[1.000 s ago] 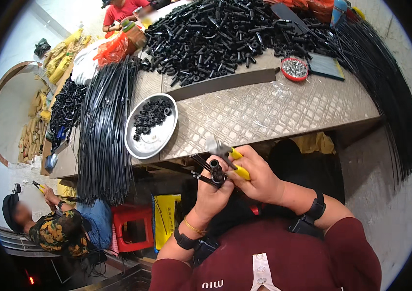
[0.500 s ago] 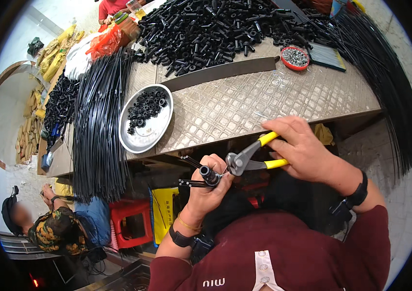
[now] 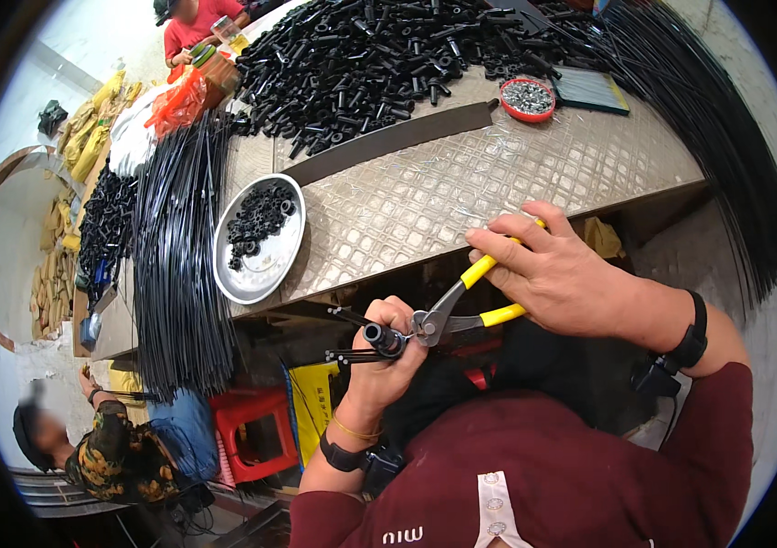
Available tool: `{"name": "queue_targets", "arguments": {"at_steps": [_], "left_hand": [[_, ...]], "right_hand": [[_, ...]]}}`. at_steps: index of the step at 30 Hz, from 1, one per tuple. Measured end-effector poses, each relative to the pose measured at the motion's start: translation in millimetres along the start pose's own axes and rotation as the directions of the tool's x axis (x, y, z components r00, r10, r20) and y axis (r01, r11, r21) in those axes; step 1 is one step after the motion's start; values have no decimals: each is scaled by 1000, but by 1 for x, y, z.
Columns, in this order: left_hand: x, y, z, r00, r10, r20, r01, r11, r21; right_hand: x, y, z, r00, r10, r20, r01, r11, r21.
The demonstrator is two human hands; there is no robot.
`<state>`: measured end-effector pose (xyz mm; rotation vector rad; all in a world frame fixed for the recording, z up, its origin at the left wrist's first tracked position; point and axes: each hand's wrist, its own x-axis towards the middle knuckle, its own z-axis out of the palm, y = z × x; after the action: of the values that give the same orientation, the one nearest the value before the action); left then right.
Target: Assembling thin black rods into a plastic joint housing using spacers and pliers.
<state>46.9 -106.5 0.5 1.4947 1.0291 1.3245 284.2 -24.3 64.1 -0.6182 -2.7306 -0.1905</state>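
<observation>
My left hand (image 3: 372, 379) is closed around a short black tubular fitting (image 3: 381, 338), its open end facing up. Several thin black rods (image 3: 344, 355) stick out leftward from the same grip. Yellow-handled end-cutting pliers (image 3: 443, 315) are in my right hand (image 3: 566, 279), the fingers over the upper handle and the palm side near the lower one. The pliers' jaws meet the fitting's side beside my left fingertips, where a bit of thin wire seems to be; my fingers partly hide it. Both hands are in front of the table's near edge.
On the patterned table (image 3: 407, 205) stand a metal bowl (image 3: 267, 263) of small black rings and a red dish (image 3: 527, 117) of small metal pieces. Behind a dark strip (image 3: 388, 144) lies a heap of black fittings (image 3: 343, 78). Long rods (image 3: 185, 265) overhang at left. A co-worker (image 3: 123, 452) sits left.
The pliers' jaws have moved left and down against the fitting, and their handles are spread wider. My left hand has shifted slightly left and down. The view has turned a little.
</observation>
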Motion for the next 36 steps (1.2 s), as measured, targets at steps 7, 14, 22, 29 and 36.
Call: {"name": "queue_targets", "arguments": {"at_steps": [7,14,22,29,36], "left_hand": [[5,5,4,999,-41,-31,40,999,-14],[2,0,1,998,-36,-60,38,999,35],[-13,9,-6,995,-78,63,80,996,-34],[-10,13,-8,983,-52,175,71,992,-104],[14,16,-7,961,-54,271,53,999,13]], "right_hand": [[6,7,-2,996,-74,-52,73,997,-19],[0,6,3,994,-105,-20,105,994,-2],[-12,-5,-19,967,-122,226,65,967,247],[-13,14,2,421,-478,771,-842,111,529],[-39,6,43,509,-699,502,-858,-459,231]]}}
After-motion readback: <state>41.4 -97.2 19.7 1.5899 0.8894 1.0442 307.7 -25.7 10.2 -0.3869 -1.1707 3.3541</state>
